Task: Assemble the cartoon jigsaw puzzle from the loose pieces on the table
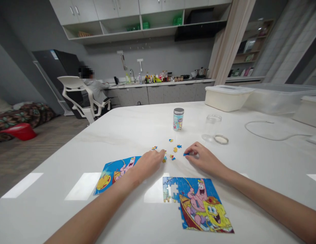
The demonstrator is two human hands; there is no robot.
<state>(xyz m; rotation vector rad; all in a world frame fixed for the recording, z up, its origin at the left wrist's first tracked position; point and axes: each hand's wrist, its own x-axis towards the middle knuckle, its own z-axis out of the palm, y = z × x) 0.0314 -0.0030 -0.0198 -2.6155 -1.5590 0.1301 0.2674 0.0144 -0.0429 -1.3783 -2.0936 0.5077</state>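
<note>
Pinched between the thumb and fingers of my right hand (201,156) is a small blue puzzle piece (185,154), just above the table. My left hand (150,162) reaches in from the other side, fingers bent together and pointing down among loose pieces; whatever they may hold is hidden. Close to its fingertips lies a yellow and blue piece (164,159). Several more loose pieces (175,149) are scattered between the hands. Nearer me lies a partly assembled puzzle (206,206) of cartoon characters in a boat, with gaps at its left. My left forearm partly covers a printed picture sheet (103,181).
A picture-covered tin (178,120) with a silver lid stands beyond the pieces. Right of it are a clear container (214,123) and a ring-shaped lid (221,139). Farther right lie a white cable (272,138) and lidded bins (225,98). A person sits on a white chair (78,95).
</note>
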